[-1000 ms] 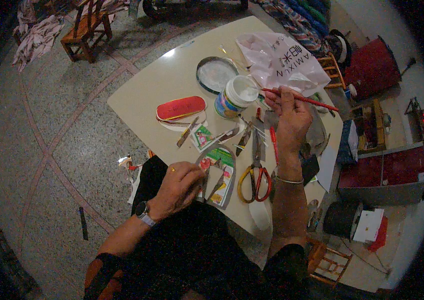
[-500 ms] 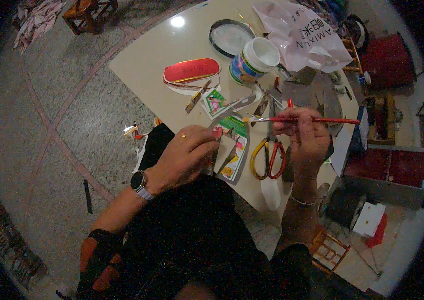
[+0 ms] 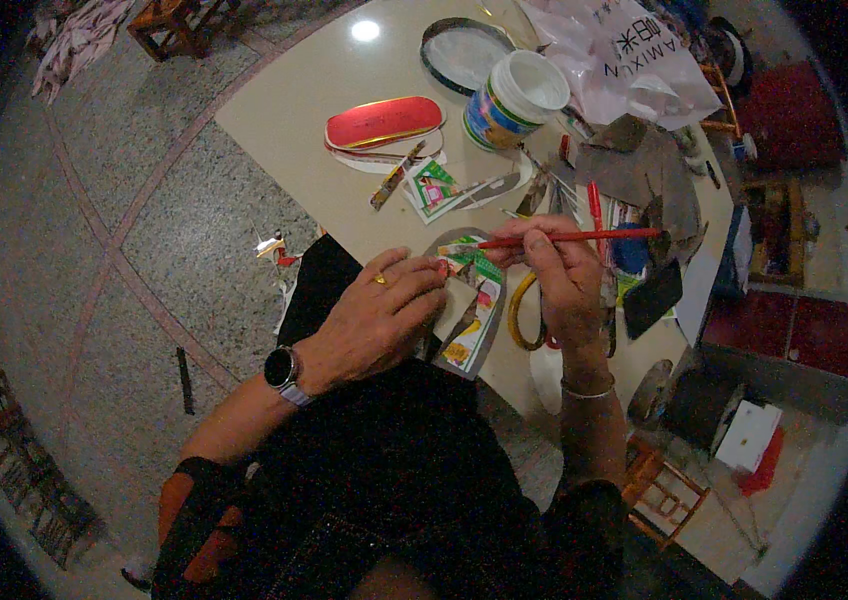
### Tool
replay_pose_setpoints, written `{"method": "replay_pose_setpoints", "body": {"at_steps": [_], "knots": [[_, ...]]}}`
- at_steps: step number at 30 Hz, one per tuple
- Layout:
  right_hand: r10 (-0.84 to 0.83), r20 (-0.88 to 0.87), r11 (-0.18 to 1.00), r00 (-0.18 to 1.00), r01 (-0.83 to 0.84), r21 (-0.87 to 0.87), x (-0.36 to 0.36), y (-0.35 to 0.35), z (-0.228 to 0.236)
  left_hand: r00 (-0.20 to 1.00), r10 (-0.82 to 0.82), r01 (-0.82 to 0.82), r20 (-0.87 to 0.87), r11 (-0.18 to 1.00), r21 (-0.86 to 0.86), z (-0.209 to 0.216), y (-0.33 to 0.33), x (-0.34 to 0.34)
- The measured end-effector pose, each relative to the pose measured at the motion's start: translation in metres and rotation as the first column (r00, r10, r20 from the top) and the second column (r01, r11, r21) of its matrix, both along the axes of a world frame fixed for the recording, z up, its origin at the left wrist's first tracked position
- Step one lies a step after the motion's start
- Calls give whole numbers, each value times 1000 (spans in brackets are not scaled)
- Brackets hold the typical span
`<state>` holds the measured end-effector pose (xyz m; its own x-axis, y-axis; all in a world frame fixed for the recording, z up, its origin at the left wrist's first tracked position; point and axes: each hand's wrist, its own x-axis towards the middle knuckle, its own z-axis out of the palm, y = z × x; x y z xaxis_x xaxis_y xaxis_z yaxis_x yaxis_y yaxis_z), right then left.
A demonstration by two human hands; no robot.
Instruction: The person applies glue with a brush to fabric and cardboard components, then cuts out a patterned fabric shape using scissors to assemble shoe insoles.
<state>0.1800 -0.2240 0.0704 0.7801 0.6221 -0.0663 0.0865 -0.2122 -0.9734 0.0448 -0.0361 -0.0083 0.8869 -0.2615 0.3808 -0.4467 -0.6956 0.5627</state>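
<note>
My right hand (image 3: 559,280) is closed around a slim red-handled paintbrush (image 3: 624,235). The brush's tip touches or hovers just over a curved grey cutout with printed green, white and yellow paper on it (image 3: 464,340). Along that cutout's left side lies my left hand (image 3: 379,310), fingers stretched and slightly bent, their tips at its edge; the thumb is hidden. Partly behind my right hand is a pair of scissors with a yellow loop (image 3: 522,312). Beyond the cutout are a printed green-and-white paper scrap (image 3: 434,190) and a narrow cutter-like tool (image 3: 397,175).
A white tub with a colourful label (image 3: 514,100) stands beside its round lid (image 3: 464,55). Nearby are a red oval case (image 3: 384,118), a pale plastic bag (image 3: 624,60) and grey cloth pieces (image 3: 634,165). A dark flat piece (image 3: 654,298) lies right of my right hand.
My right hand has moved left and lowered the brush from above the scissors to the cutout. My left hand has barely shifted. The dark flat piece is now uncovered.
</note>
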Motion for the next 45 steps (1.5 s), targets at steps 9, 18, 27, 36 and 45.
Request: {"method": "replay_pose_setpoints", "body": {"at_steps": [9,18,27,36,45], "knots": [[-72,34,997,997,73,-13,8,-1,-10,999,15,-15,-32,1000,-2,4,-1,1],[-27,179,999,983,31,-17,0,-11,3,999,37,-37,4,999,-37,2,-4,1],[-116,106,992,988,120,-40,11,-13,-11,1000,25,-26,-16,999,-29,9,-3,3],[-266,87,962,960,259,87,2,-23,3,997,63,-63,-45,998,5,16,-6,-1],[-204,40,974,978,199,104,-5,-8,-6,997,37,-35,-75,999,23,37,-1,12]]}}
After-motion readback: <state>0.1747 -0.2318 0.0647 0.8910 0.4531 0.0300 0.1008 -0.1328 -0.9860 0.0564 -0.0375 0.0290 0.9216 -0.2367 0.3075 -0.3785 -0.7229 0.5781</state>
